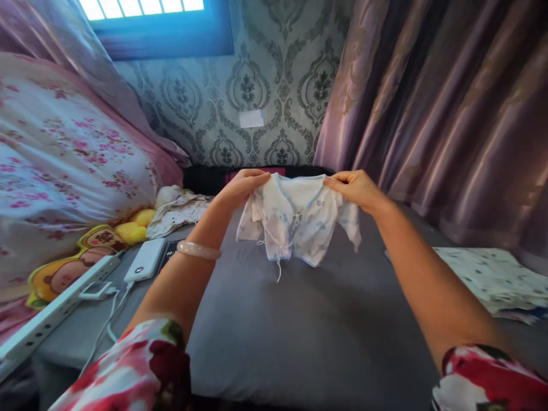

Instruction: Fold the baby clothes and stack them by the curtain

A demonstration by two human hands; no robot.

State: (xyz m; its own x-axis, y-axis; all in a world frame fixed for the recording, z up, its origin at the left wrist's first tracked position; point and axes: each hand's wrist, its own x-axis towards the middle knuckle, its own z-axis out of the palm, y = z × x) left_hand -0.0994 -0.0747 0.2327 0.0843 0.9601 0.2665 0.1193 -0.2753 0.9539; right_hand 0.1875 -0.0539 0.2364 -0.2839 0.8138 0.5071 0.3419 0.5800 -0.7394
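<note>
A small white baby shirt (pixel 299 214) with pale blue edging and thin tie strings hangs stretched between my two hands over the grey sheet. My left hand (pixel 247 185) pinches its left shoulder, and my right hand (pixel 353 187) pinches the right shoulder. The wrap front and V-shaped neckline face me. Both short sleeves dangle at the sides, and one string hangs below the lower hem.
A grey sheet (pixel 308 331) covers the surface below. Folded printed cloths (pixel 492 277) lie at right. At left are a crumpled spotted garment (pixel 182 212), a white power bank (pixel 145 260), a dark phone (pixel 169 254), a power strip (pixel 55 314) with cables, and plush toys (pixel 132 228).
</note>
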